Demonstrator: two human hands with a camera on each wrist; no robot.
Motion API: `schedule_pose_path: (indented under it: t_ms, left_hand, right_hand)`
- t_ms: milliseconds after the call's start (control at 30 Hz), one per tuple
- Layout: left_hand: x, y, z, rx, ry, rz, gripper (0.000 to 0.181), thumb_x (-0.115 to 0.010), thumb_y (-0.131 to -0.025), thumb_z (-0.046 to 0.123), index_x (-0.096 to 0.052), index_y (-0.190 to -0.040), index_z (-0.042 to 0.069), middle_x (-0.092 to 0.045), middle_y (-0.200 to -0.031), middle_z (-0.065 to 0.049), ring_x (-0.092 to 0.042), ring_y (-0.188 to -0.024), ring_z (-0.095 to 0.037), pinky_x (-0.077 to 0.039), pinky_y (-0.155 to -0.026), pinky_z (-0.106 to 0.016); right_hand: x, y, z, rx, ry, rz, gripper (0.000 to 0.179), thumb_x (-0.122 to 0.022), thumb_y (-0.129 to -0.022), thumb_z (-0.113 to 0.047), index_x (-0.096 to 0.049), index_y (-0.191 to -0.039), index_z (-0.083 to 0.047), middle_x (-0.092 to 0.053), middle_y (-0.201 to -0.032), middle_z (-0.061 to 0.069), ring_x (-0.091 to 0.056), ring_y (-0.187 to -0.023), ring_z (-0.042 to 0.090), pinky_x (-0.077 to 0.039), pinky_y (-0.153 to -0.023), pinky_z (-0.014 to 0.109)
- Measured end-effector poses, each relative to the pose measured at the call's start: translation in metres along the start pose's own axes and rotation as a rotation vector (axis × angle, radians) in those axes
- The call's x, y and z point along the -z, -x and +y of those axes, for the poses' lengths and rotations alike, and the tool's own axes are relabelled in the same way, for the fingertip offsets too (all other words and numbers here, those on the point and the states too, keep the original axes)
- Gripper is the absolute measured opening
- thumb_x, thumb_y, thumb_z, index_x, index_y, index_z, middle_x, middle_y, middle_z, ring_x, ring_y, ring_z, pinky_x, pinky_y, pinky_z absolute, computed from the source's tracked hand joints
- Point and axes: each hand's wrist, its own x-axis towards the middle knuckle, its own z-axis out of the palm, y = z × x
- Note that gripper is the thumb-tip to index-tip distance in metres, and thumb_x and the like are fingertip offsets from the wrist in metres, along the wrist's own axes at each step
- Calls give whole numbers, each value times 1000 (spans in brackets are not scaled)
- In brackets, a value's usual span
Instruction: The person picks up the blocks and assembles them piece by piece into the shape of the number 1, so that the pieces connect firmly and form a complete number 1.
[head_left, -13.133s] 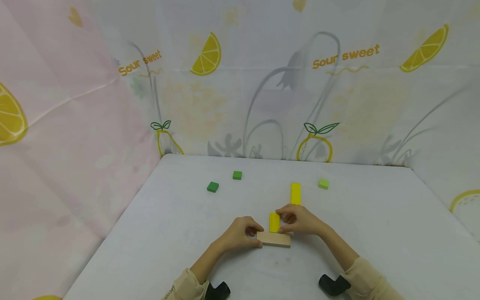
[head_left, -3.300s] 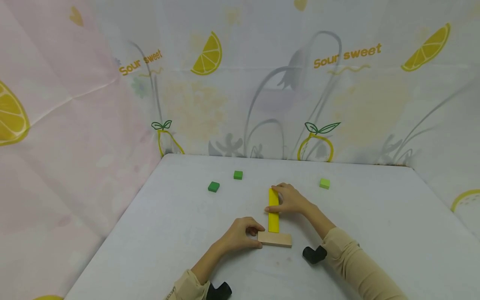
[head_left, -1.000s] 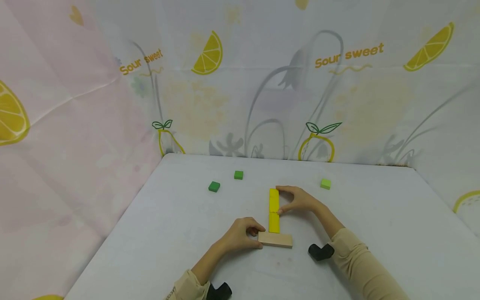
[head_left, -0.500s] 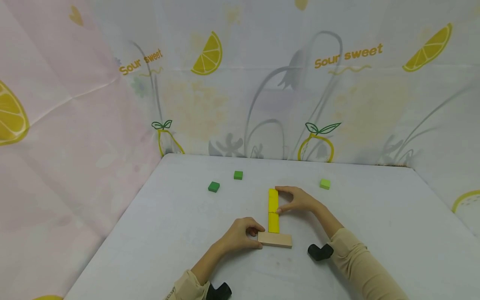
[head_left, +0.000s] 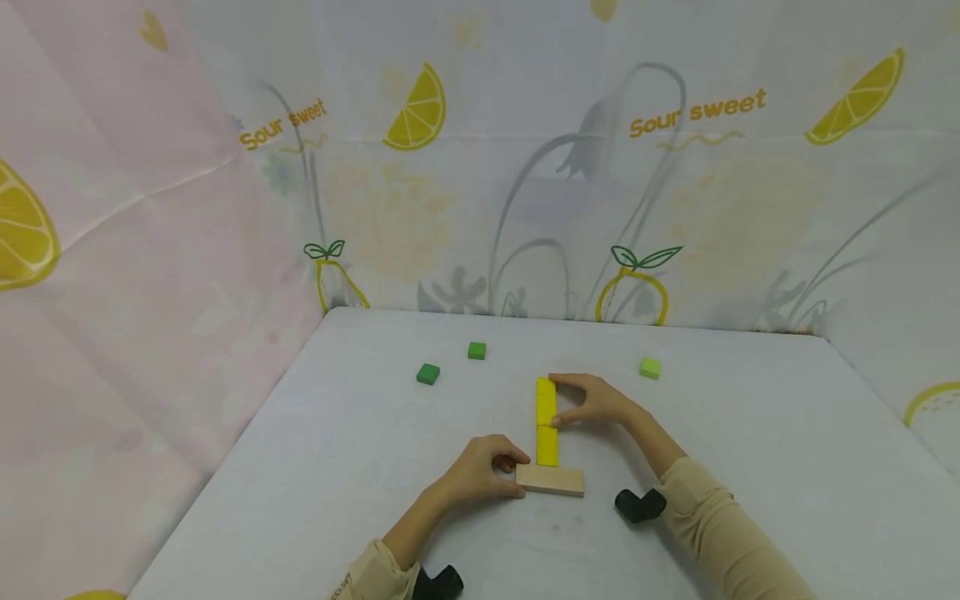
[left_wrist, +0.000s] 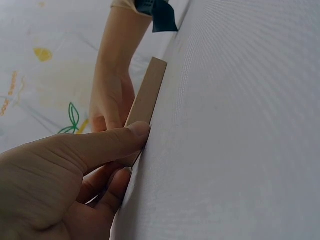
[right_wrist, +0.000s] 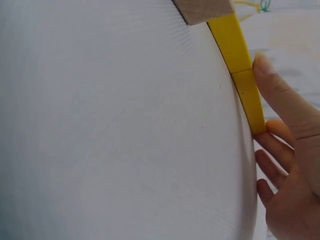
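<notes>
My left hand [head_left: 480, 471] pinches the left end of a plain wooden block [head_left: 551, 479], thumb on the near side and fingers on the far side. Behind that block, two yellow blocks stand end to end in a line leading away from me: a near yellow block [head_left: 547, 447] and a far yellow block [head_left: 546, 402]. My right hand [head_left: 596, 400] lies to their right, thumb and forefinger spread along the far block's right side. In the right wrist view the thumb [right_wrist: 280, 92] touches close to the seam, and fingers reach the block's far end.
On the white table [head_left: 300, 467], a dark green block [head_left: 428, 374] and a green block [head_left: 477, 351] lie at the back left. A light green block [head_left: 650, 368] lies at the back right. Black devices [head_left: 640, 506] are worn at both wrists. Patterned cloth [head_left: 465, 208] walls the back.
The far yellow block has come left into line with the near one since the oldest frame. My right thumb has left its top for its right side; the left hand stays put.
</notes>
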Motion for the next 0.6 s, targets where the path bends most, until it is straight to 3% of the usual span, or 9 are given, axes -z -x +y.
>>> schedule_pose_path:
  t_ms: [600]
  left_hand:
    - [-1,0,-1,2,6,0,34,-82,-69,5,-70,-99,-1,-64,-88,-5,-53,-76,-5,-48,-71,-19]
  right_hand:
    - [-4,-1,0,-7,26,11,86,-82,-70,-37,-44,-138,1,-43,-140,22,-35,-131,40,-26,-106,55]
